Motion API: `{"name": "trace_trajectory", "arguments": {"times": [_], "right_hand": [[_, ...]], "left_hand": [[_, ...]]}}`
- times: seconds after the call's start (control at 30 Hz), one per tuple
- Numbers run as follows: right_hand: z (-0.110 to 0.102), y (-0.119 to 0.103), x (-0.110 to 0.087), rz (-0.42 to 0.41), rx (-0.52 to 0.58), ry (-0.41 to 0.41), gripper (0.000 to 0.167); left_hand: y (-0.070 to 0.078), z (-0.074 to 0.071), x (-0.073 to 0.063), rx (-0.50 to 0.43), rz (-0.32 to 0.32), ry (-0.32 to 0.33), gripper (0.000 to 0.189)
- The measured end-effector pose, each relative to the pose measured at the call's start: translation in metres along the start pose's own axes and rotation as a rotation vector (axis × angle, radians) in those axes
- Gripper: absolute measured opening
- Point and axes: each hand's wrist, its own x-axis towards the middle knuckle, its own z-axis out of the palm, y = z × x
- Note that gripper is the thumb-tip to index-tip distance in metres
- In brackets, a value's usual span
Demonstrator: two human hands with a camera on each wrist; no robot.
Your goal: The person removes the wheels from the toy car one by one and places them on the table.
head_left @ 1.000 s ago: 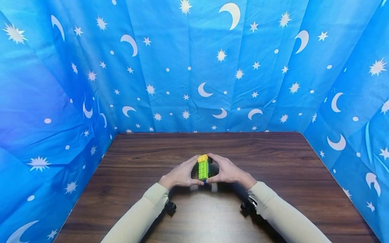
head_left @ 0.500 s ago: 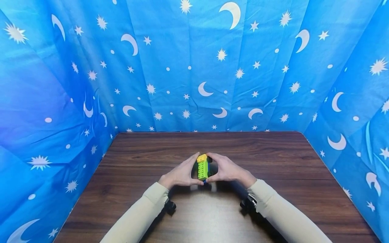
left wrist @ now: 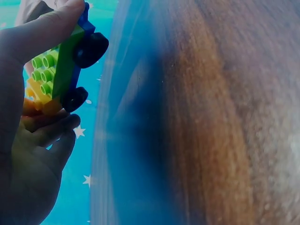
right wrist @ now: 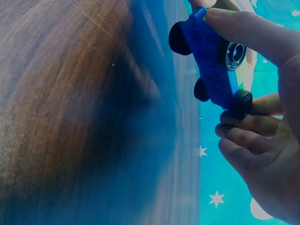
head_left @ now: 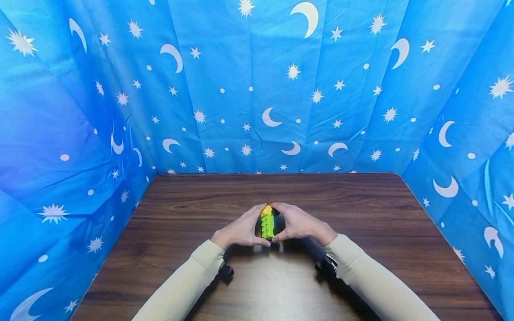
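Observation:
A toy car built of bricks is held above the table between both hands. Studded green bricks and a yellow brick sit on its blue wheeled base, which has black wheels. The left hand grips the car from the left, thumb at the near end and fingertips at the yellow end. From the other side the right hand pinches it the same way, its thumb near the base's end and fingers by a wheel. The car stands tilted, studs facing left.
A dark wood-grain table lies beneath the hands. Blue cloth with white moons and stars hangs behind it and along both sides. A small black device is strapped at the left wrist, another at the right.
The toy car has turned slightly between the fingers, its studded side rolling further left. Both hands stay in nearly the same place, the right one shifting slightly inward.

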Motion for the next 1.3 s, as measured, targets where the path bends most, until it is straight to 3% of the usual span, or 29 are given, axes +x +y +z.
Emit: {"name": "trace_trajectory", "arguments": {"times": [0.57, 0.97, 1.3], "right_hand": [[-0.005, -0.004, 0.002, 0.001, -0.012, -0.001, 0.099], [-0.002, 0.003, -0.007, 0.028, 0.139, 0.094, 0.106], [0.0, 0.006, -0.011, -0.001, 0.212, 0.158, 0.105]], "left_hand": [[-0.001, -0.001, 0.002, -0.048, -0.001, 0.048, 0.106], [-0.003, -0.004, 0.003, -0.104, 0.02, 0.117, 0.104], [-0.003, -0.005, 0.0, -0.169, 0.01, 0.167, 0.104]]}}
